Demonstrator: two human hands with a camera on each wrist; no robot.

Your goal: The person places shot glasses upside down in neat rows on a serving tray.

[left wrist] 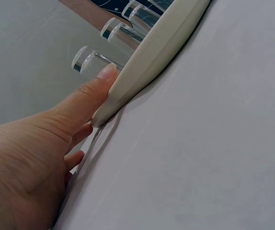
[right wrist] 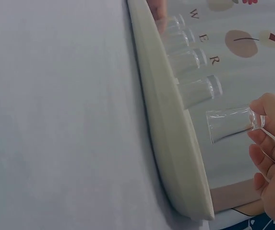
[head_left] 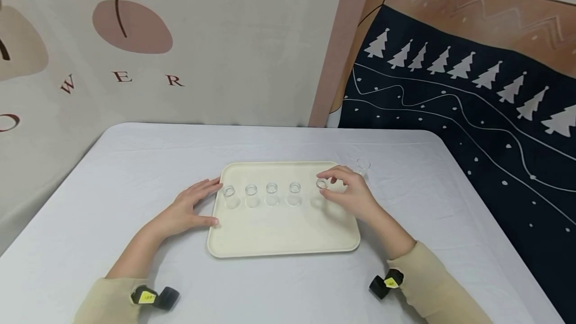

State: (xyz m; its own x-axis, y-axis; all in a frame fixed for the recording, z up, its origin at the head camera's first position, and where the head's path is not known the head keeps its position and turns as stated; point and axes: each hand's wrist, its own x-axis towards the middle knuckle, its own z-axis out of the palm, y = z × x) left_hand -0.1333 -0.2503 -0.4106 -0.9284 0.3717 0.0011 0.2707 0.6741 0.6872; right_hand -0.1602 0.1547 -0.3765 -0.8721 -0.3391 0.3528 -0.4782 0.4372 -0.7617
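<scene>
My right hand (head_left: 353,191) pinches a small clear glass vial (right wrist: 229,123) by its neck between thumb and fingers. The vial is upright, a little above the right part of a cream tray (head_left: 283,236). Several similar glass vials (head_left: 272,194) stand in a row along the tray, left of the held one. At the tray's left end rests my left hand (head_left: 183,209), its thumb touching the rim and its fingers stretched along the edge near the leftmost vial (head_left: 230,196). In the left wrist view, the thumb (left wrist: 87,98) lies against the tray's outer side.
Another clear glass piece (head_left: 363,165) stands on the white-covered table (head_left: 157,154) just beyond the tray's right end, partly hidden by the right hand. Printed cloths (head_left: 247,64) hang behind the table and to its right.
</scene>
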